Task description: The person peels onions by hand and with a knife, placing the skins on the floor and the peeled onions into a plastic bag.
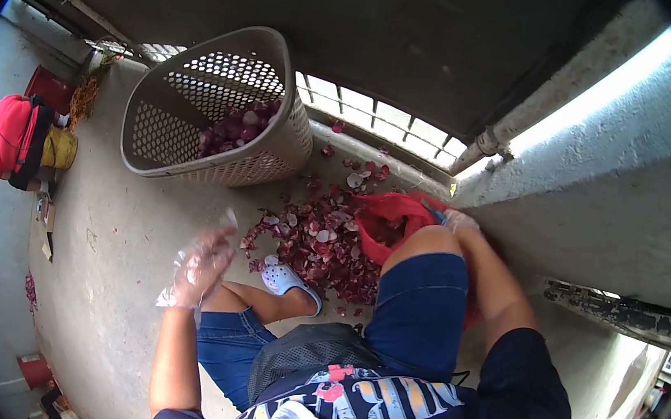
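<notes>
My left hand point(201, 267), in a clear plastic glove, is raised over my knee with its fingers loosely spread, somewhat blurred. A whitish blur shows at its fingertips, too smeared to name. My right hand point(460, 221), also gloved, is beyond the other knee at the mouth of a red sack point(372, 229). It is closed on a slim blue object point(433, 213), partly hidden. Inside the sack some dark reddish pieces show. Left of the sack, purple onion skins point(319, 245) lie heaped on the floor.
A grey-brown perforated basket point(298, 135) holding peeled purple onions point(239, 126) stands behind the skins. A person in red point(11, 137) is at the far left. My foot in a pale clog point(292, 284) touches the heap. A wall and pipe point(485, 144) bound the right side.
</notes>
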Motion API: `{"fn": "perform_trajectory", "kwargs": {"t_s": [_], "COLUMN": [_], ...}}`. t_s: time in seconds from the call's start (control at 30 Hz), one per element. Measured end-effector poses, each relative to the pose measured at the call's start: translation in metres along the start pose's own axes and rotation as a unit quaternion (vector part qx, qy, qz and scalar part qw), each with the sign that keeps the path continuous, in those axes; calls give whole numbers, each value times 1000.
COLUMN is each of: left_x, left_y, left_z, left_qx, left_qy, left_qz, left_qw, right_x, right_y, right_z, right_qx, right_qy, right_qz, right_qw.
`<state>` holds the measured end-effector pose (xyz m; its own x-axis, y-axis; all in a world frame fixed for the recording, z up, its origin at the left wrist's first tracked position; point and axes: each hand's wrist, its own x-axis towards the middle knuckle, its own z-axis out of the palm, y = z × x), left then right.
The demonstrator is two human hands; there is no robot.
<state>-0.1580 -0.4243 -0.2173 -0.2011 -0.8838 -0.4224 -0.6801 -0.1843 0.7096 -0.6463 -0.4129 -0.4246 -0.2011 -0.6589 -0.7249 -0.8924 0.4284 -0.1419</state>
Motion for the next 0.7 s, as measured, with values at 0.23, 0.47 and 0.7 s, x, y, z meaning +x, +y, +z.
{"fn": "perform_trajectory", "kwargs": {"t_s": [0.23, 0.47, 0.7], "left_x": [29, 10, -8], "left_y": [21, -4, -13], "left_z": [3, 10, 2], "left_qx": [-42, 3, -2], "left_qy": [62, 37, 61], "left_qz": [33, -13, -101], "left_qw": [997, 999, 993], "right_x": [81, 48, 31], "right_y": [-47, -129, 4], "right_z": [-7, 43, 105], "right_qx": [329, -24, 15], "right_qy": [-60, -171, -168], "right_qz": [-226, -262, -81], "right_qw": [915, 950, 982]}}
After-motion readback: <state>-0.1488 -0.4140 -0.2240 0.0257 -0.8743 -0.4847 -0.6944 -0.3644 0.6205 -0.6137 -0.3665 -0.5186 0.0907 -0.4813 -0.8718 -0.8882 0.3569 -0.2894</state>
